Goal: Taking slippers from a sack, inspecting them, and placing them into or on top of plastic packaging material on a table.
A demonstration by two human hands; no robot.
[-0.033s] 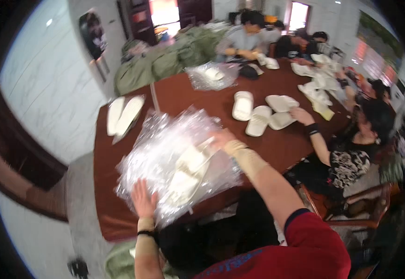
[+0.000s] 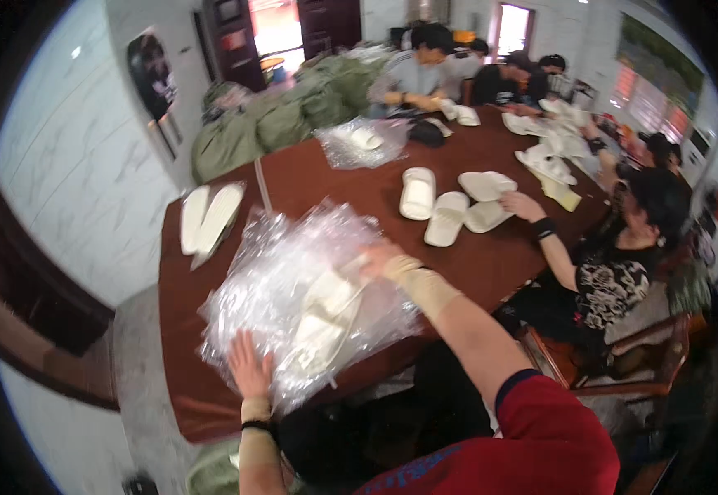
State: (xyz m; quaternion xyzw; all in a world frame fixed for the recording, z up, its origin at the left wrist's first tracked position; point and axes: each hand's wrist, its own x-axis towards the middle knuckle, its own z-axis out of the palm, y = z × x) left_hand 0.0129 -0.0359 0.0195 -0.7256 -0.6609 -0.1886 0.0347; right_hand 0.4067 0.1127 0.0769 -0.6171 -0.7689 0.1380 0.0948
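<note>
A heap of clear plastic bags [image 2: 260,272] covers the near part of the brown table. On it lies a pair of cream slippers [image 2: 326,313], partly under or inside the clear film; I cannot tell which. My left hand [image 2: 249,367] rests flat on the plastic at the near left, fingers apart. At the slippers' far right end is my right hand [image 2: 382,257], its fingers drawn together at the edge of the plastic. They are blurred, and what they pinch is hidden.
Bagged slippers [image 2: 210,216] lie at the table's [image 2: 293,179] left edge, another bag [image 2: 361,142] farther back. Loose cream slippers [image 2: 447,219] lie to the right, where a co-worker's hand [image 2: 524,206] touches one. More people sit around; green sacks [image 2: 285,124] line the back.
The whole view has shifted slightly. Both my hands keep nearly the same place on the plastic and beside the slippers.
</note>
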